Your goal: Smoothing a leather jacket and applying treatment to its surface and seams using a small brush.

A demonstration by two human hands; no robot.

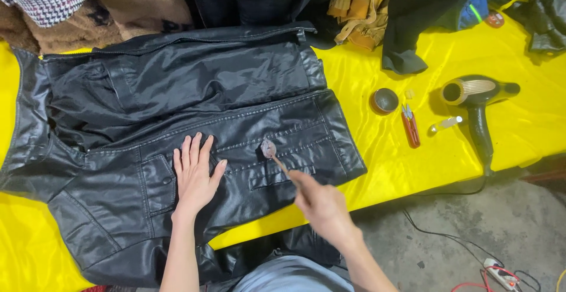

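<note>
- We see the right hand (323, 205) closed around a thin stick tool (277, 159); its round tip touches the black jacket (177, 121).
- The left hand (194, 174) lies flat and open on the jacket, holding nothing.
- The jacket is spread on a yellow cloth (413, 174).
- Off to the right sit a small cup (385, 100), red snips (410, 128) and a hair dryer (477, 106).
- Nothing blocks the hands.

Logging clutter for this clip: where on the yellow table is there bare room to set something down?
Bare yellow cloth lies right of the hair dryer, and between the black jacket and the small cup. A strip at the near-left corner is free too. The far edge is crowded with piled clothes; both hands, left hand and right hand, occupy the jacket.
</note>
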